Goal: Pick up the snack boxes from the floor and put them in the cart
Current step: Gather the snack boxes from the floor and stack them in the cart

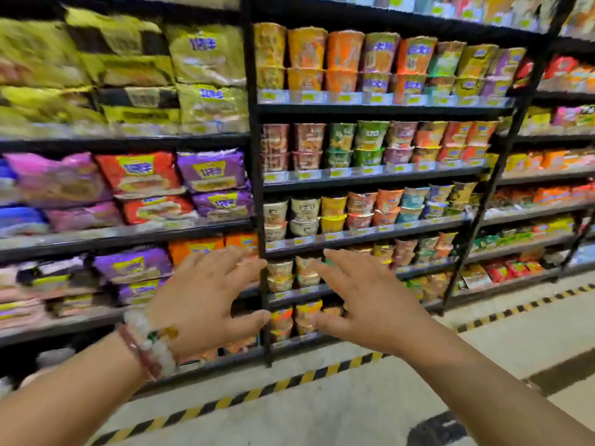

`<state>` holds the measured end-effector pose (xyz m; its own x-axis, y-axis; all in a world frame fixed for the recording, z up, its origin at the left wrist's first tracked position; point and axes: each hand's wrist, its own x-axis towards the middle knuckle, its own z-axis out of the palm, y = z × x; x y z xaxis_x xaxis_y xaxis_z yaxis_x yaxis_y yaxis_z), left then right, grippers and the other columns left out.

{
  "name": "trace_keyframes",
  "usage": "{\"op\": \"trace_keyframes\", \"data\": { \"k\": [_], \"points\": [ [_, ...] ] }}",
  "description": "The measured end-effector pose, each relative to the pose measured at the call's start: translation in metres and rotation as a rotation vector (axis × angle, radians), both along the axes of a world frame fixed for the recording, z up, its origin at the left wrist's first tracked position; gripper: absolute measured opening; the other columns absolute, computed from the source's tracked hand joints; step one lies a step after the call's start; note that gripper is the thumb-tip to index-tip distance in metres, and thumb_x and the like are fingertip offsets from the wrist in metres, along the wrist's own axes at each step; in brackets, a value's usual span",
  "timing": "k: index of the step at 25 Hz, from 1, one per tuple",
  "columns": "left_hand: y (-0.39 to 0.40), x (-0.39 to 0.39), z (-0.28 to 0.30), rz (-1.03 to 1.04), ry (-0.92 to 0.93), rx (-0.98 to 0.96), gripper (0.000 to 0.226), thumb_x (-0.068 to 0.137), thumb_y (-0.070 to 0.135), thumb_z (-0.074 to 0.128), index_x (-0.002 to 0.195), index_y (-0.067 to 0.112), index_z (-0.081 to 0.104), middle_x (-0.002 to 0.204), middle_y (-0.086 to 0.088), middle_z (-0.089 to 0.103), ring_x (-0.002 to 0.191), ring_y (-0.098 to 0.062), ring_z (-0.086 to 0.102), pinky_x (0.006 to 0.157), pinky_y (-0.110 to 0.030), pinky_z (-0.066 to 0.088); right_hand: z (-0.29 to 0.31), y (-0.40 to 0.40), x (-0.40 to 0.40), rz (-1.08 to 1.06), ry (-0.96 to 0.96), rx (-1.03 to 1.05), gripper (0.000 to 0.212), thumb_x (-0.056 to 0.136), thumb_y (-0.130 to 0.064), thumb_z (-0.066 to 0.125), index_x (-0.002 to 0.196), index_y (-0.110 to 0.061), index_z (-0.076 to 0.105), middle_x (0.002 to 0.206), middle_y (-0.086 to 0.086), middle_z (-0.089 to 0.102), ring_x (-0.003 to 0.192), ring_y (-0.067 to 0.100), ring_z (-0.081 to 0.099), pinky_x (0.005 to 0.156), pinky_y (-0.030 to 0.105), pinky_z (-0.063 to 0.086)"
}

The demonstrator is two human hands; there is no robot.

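Observation:
My left hand (206,297) and my right hand (370,304) are both stretched out in front of me, palms down, fingers spread and straight, holding nothing. They hover side by side in the air before the lower shelves. A bead bracelet sits on my left wrist. No snack boxes on the floor and no cart show in this view. The picture is blurred.
Black metal shelving (260,194) fills the view, with noodle bags (138,172) on the left and cup noodles (370,140) in the middle. A yellow-black striped line (289,383) runs along the grey floor (322,420) at the shelf base.

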<state>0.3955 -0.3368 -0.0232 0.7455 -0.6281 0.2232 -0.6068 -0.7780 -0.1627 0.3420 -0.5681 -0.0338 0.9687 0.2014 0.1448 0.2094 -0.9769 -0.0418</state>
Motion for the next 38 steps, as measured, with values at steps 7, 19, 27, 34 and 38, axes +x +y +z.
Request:
{"op": "trace_keyframes", "data": {
  "k": [7, 19, 27, 34, 38],
  "points": [
    [0.181, -0.014, -0.019, 0.404, -0.010, -0.017, 0.072, 0.089, 0.069, 0.017, 0.118, 0.021, 0.063, 0.116, -0.004, 0.066, 0.101, -0.025, 0.065, 0.086, -0.039, 0.049, -0.013, 0.177, 0.070, 0.364, -0.031, 0.022, 0.107, 0.061, -0.078, -0.018, 0.150, -0.033, 0.020, 0.158, -0.003, 0.017, 0.145, 0.018, 0.011, 0.117, 0.038, 0.002],
    [0.334, -0.026, -0.051, 0.976, -0.040, -0.062, 0.068, 0.090, 0.066, 0.022, 0.120, 0.020, 0.064, 0.120, -0.007, 0.064, 0.106, -0.029, 0.064, 0.082, -0.047, 0.051, -0.044, 0.391, 0.180, 0.925, -0.044, 0.038, 0.083, 0.088, -0.071, 0.004, 0.132, -0.023, 0.054, 0.133, 0.007, 0.054, 0.122, 0.028, 0.049, 0.105, 0.047, 0.034],
    [0.402, -0.058, -0.067, 1.309, -0.121, -0.107, 0.075, 0.091, 0.069, 0.017, 0.125, 0.017, 0.060, 0.124, -0.013, 0.062, 0.108, -0.034, 0.062, 0.083, -0.054, 0.049, -0.041, 0.505, 0.208, 1.309, -0.008, -0.056, 0.103, 0.062, -0.076, -0.017, 0.151, -0.035, 0.014, 0.159, 0.000, 0.010, 0.145, 0.021, 0.001, 0.116, 0.037, -0.006],
    [0.459, -0.149, -0.080, 1.607, -0.178, -0.142, 0.084, 0.085, 0.076, 0.014, 0.125, 0.017, 0.059, 0.126, -0.013, 0.060, 0.110, -0.035, 0.060, 0.086, -0.052, 0.050, -0.049, 0.622, 0.164, 1.581, -0.001, -0.047, 0.094, 0.067, -0.077, -0.014, 0.151, -0.039, 0.004, 0.160, -0.003, 0.002, 0.146, 0.017, -0.004, 0.113, 0.031, -0.012],
    [0.505, -0.201, -0.084, 1.703, -0.249, -0.083, 0.075, 0.088, 0.071, 0.019, 0.121, 0.018, 0.060, 0.117, -0.010, 0.064, 0.102, -0.029, 0.063, 0.080, -0.044, 0.051, -0.054, 0.705, 0.117, 1.694, -0.027, 0.018, 0.093, 0.067, -0.074, -0.014, 0.151, -0.039, 0.004, 0.160, -0.004, 0.002, 0.146, 0.017, -0.003, 0.107, 0.026, -0.016]
  ]
}}
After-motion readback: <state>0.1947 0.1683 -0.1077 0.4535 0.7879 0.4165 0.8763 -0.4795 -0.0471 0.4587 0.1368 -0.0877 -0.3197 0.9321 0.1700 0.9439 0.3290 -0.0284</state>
